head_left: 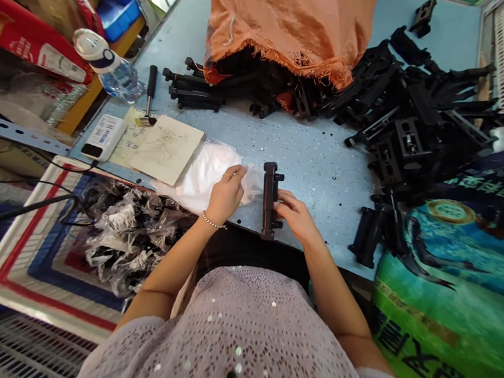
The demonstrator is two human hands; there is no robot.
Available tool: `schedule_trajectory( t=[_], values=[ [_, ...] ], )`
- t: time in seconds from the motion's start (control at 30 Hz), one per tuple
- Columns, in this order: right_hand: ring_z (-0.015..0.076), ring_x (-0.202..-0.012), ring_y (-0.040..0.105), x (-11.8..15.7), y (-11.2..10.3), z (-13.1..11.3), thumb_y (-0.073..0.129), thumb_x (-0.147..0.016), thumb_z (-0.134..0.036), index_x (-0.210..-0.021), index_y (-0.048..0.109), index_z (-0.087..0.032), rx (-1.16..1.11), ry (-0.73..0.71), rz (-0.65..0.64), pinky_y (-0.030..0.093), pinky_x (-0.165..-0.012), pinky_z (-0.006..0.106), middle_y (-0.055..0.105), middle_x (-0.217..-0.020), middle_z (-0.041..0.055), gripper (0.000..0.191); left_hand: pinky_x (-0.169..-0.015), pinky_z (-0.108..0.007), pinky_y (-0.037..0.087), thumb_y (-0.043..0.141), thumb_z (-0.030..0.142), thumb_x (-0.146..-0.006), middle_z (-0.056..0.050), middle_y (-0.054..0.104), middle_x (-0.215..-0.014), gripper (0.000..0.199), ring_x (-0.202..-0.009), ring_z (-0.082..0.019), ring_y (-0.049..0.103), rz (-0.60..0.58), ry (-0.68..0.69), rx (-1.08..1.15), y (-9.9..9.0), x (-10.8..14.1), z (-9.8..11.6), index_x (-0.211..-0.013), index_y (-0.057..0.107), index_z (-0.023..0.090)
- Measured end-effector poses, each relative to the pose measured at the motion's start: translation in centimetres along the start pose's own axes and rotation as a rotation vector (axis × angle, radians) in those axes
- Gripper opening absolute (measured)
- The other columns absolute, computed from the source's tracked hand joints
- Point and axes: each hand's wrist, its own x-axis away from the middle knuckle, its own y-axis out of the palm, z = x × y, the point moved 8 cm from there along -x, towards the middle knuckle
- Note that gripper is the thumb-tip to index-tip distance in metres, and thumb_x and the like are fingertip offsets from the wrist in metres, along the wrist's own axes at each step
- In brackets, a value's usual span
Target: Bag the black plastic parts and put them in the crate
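Observation:
My right hand (pixel 296 214) grips a long black plastic bracket-like part (pixel 269 199) from its right side, with the part standing lengthwise near the table's front edge. My left hand (pixel 228 194), wearing a ring and a beaded bracelet, has its fingers pinched together on a thin clear plastic bag (pixel 253 180). That bag's film reaches toward the black part. Under and beside the left hand lies a stack of clear bags (pixel 204 169), partly covered by a worn pale board (pixel 169 148).
An orange woven sack (pixel 290 20) spills black parts (pixel 413 109) across the back and right. At left are a hammer-like tool (pixel 150 93), a white boxy device (pixel 104 137) and a water bottle (pixel 112 68). Bagged parts (pixel 136 231) fill a crate (pixel 45 297) below left; a green sack (pixel 444 326) stands right.

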Motion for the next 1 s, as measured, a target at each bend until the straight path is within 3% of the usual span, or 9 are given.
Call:
schedule_trajectory(
  t=[0.07,0.13,0.2,0.33,0.43,0.57,0.73,0.83,1.0],
  values=[
    [0.0163,-0.086,0.063,0.8,0.6,-0.7,0.073,-0.080,-0.030,-0.110,0.077,-0.024,0.125,-0.044,-0.090,0.054,-0.073,0.030,0.067,-0.119,0.0062,0.030,-0.089,-0.035,0.060,0.049,0.007,-0.087,-0.016,0.055,-0.143,0.054,-0.116,-0.024,0.066,-0.009,-0.002,0.062,-0.1,-0.4,-0.4,-0.139,0.055,0.019],
    [0.0156,-0.079,0.064,1.4,1.6,-0.2,0.074,-0.080,-0.028,-0.116,0.073,-0.023,0.121,0.037,-0.218,0.054,-0.069,0.030,0.070,-0.108,0.0058,0.037,-0.086,-0.034,0.061,0.050,0.007,-0.086,-0.017,0.048,-0.151,0.060,-0.113,-0.024,0.067,-0.060,0.026,0.107,0.2,-0.5,-0.3,-0.144,0.051,0.020],
    [0.0165,-0.074,0.066,1.6,2.2,0.7,0.074,-0.080,-0.030,-0.125,0.066,-0.023,-0.027,0.171,-0.273,0.054,-0.063,0.029,0.072,-0.097,0.0049,0.047,-0.087,-0.035,0.062,0.049,0.006,-0.086,-0.016,0.041,-0.158,0.066,-0.120,-0.026,0.065,-0.106,0.083,0.110,0.2,-0.2,0.0,-0.150,0.044,0.022],
    [0.0220,-0.078,0.072,0.9,3.3,1.9,0.074,-0.080,-0.040,-0.139,0.052,-0.025,-0.332,0.304,-0.275,0.056,-0.059,0.031,0.075,-0.104,0.0082,0.065,-0.098,-0.040,0.060,0.046,0.005,-0.088,-0.015,0.034,-0.164,0.078,-0.143,-0.031,0.046,-0.092,0.182,0.117,-0.3,0.9,0.7,-0.160,0.025,0.024],
    [0.0214,-0.074,0.070,-0.1,3.7,2.0,0.072,-0.081,-0.045,-0.144,0.047,-0.028,-0.433,0.288,-0.207,0.052,-0.052,0.029,0.075,-0.101,0.0065,0.070,-0.100,-0.038,0.060,0.045,0.007,-0.091,-0.015,0.026,-0.168,0.082,-0.148,-0.030,0.040,-0.055,0.192,0.147,-0.5,1.7,1.2,-0.163,0.012,0.025],
    [0.0154,-0.064,0.063,-1.3,3.1,1.6,0.079,-0.074,-0.038,-0.147,0.041,-0.034,-0.424,0.196,-0.063,0.049,-0.057,0.026,0.070,-0.084,-0.0024,0.082,-0.097,-0.040,0.061,0.038,0.004,-0.092,-0.013,0.027,-0.168,0.083,-0.141,-0.029,0.050,-0.111,0.311,0.090,0.4,3.4,3.7,-0.164,0.007,0.031],
    [0.0122,-0.060,0.053,-1.8,1.9,1.9,0.078,-0.072,-0.041,-0.101,0.061,-0.024,-0.221,0.092,0.166,0.043,-0.057,0.025,0.060,-0.071,-0.0052,0.037,-0.104,-0.044,0.058,0.044,0.008,-0.093,-0.017,0.043,-0.157,0.082,-0.138,-0.028,0.053,-0.241,0.482,0.241,1.2,5.5,6.8,-0.164,0.007,0.028],
    [0.0139,-0.070,0.058,-0.6,2.9,1.1,0.074,-0.078,-0.042,-0.086,0.056,-0.023,-0.043,-0.001,0.192,0.048,-0.063,0.026,0.060,-0.075,-0.0037,0.027,-0.104,-0.044,0.058,0.062,0.023,-0.092,-0.016,0.054,-0.144,0.072,-0.131,-0.027,0.059,-0.197,0.406,0.320,-0.9,5.7,6.5,-0.158,0.032,0.025],
    [0.0181,-0.090,0.070,3.5,8.9,-0.4,0.069,-0.088,-0.048,-0.101,0.062,-0.023,-0.172,0.104,-0.397,0.058,-0.081,0.034,0.071,-0.099,0.0043,0.029,-0.095,-0.036,0.059,0.074,0.025,-0.085,-0.010,0.066,-0.121,0.043,-0.110,-0.022,0.066,-0.112,0.138,0.404,-10.0,8.3,4.6,-0.128,0.066,0.025]
  ],
)
